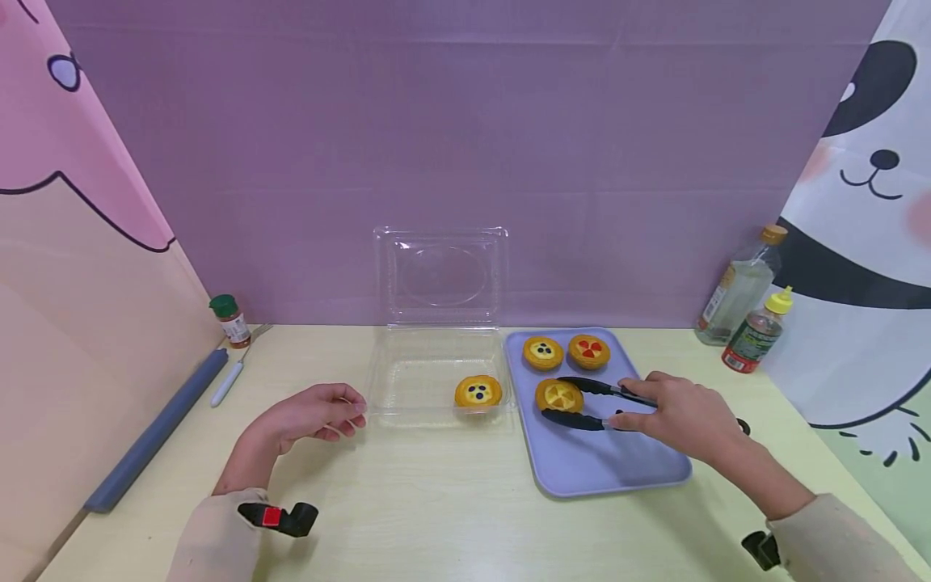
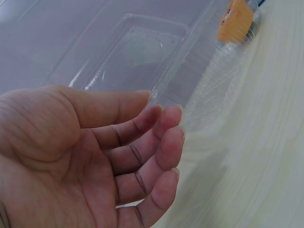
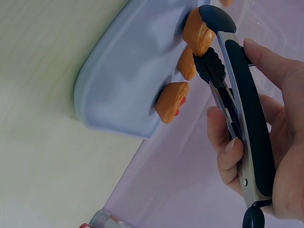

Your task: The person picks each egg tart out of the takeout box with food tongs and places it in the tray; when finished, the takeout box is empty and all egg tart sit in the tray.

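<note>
Head view: my right hand (image 1: 687, 416) grips a pair of black-tipped metal tongs (image 1: 587, 385) whose long axis runs leftward from my palm, and between the parted tips sits a round golden tart topped with yellow wedges (image 1: 559, 396), at the left side of a flat lilac-blue tray (image 1: 582, 461). My left hand (image 1: 313, 414) is much farther from the tart, left of a hinged clear plastic container (image 1: 414, 364) that stands just left of the tray. Left wrist view: my fingers are loosely bent, holding nothing I can see; I can't tell whether they touch the container's edge. Right wrist view: one tip overlaps the tart's crust, but I can't tell whether both press it.
</note>
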Tool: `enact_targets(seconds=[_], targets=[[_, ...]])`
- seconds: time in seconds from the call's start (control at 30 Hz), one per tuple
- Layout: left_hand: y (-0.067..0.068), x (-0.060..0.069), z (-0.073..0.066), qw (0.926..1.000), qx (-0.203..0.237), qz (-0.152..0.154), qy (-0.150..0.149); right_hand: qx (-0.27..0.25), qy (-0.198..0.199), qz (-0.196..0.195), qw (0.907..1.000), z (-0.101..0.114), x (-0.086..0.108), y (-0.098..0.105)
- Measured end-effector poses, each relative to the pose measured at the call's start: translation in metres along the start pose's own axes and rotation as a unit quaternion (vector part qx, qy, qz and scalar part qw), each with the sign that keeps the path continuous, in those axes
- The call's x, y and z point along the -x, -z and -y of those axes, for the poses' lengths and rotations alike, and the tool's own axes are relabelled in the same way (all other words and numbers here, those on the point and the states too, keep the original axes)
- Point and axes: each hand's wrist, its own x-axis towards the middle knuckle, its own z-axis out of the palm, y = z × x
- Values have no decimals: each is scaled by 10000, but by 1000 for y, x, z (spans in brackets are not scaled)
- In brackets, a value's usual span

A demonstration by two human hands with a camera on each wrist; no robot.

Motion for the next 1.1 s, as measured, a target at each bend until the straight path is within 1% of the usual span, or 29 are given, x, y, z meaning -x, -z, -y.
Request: enact_targets(seconds=[1.1], targets=[[0,-1,1,10000,-5,16,11,-37,-6,-6,10000,-1,-3,-5]])
